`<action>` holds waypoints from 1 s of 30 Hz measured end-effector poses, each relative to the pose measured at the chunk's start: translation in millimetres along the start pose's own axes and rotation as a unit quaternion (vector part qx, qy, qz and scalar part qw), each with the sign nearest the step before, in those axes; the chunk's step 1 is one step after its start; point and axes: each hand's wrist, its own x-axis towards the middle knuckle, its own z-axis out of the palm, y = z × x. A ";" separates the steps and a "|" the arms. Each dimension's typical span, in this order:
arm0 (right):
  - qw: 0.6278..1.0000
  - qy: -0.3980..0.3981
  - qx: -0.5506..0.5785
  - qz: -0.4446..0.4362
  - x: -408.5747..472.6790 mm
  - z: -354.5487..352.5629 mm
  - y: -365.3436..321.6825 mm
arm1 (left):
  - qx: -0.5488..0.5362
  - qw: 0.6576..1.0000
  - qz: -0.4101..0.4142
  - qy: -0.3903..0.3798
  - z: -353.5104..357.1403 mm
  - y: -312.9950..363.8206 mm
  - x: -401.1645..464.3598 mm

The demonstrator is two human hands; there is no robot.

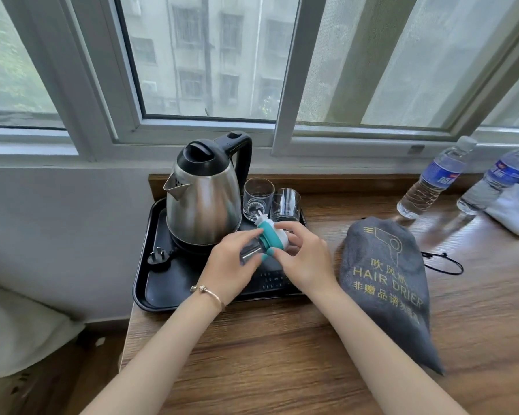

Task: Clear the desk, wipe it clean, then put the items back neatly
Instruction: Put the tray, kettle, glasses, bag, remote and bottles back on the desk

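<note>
Hands meet over the black tray (pixel 150 265) at the tabletop's (pixel 282 354) left end: our left hand (pixel 231 265) has its grip curled round the clear bottle of a teal-and-white plug-in device (pixel 268 239), while our right hand (pixel 304 259) pinches its white head, probably steadying it for placing. Kettle (pixel 203 199) and two glasses (pixel 271 200) stand on the tray's far side. The hair-drier bag (pixel 384 280) lies just right of the tray; water bottles (pixel 432 178) stand near the far right edge.
</note>
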 end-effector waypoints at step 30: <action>0.994 0.053 0.014 0.094 -198.5 28.6 5.4 | -0.040 0.992 0.016 -0.121 -23.5 20.1 -149.5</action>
